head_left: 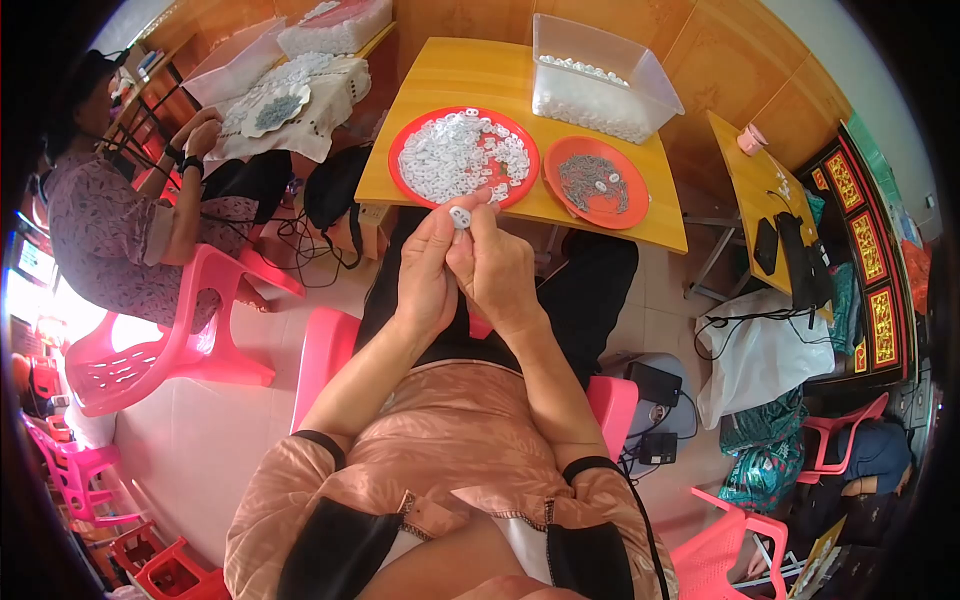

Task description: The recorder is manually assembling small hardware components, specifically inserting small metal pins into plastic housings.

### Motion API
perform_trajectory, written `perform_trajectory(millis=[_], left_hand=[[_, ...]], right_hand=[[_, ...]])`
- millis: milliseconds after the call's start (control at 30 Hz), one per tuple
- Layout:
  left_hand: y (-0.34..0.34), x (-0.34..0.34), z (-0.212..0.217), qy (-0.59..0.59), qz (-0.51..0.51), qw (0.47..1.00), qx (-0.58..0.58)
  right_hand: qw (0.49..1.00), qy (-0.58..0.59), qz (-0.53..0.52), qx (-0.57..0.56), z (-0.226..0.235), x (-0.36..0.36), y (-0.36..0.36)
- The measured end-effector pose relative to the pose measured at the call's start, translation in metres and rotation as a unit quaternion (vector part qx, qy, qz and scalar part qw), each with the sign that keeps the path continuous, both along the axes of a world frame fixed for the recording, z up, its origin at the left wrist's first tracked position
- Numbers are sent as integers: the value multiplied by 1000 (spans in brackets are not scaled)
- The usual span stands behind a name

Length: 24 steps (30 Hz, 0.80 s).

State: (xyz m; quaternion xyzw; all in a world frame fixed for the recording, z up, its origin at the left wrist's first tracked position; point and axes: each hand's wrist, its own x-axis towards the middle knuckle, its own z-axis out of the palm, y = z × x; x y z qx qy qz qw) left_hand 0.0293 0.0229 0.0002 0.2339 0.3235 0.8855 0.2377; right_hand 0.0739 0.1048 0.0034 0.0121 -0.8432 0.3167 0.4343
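Note:
Both my hands are raised in front of my lap, close together at the table's near edge. A small white plastic piece with dark holes (pixel 460 216) is pinched between the fingertips of my left hand (pixel 428 272) and my right hand (pixel 496 268). Just beyond them, a red round tray (pixel 396 180) carries a heap of similar white pieces (pixel 445 155). To its right lies an orange-red plate (pixel 605 214) with many small grey metal parts (pixel 590 180) and a few white pieces. Whether my fingers also hold a metal part is hidden.
The yellow table (pixel 470 65) bears a clear plastic bin (pixel 600 110) of white pieces at the back right. At left, another person (pixel 130 220) works at a cloth-covered table (pixel 330 105). Pink chairs (pixel 190 340), cables (pixel 310 250) and bags (pixel 765 440) stand around.

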Motion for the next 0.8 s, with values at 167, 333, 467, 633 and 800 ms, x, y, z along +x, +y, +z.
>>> perform_trajectory(millis=[167,333,467,633,800], left_hand=[[0,-4,-2,-9,5,1000,-12],[-1,-2,-1,-5,-15,1000,-9],[-6,-12,-5,48,16,997,-60],[5,-35,1,100,51,959,-260],[37,-68,21,145,-86,900,-402]], right_hand=[[997,-25,42,-66,7,3,-3],[975,-42,104,-194,10,7,-2],[927,-70,194,-313,8,10,4],[938,-52,115,-324,17,19,18],[937,22,97,-334,35,27,15]])
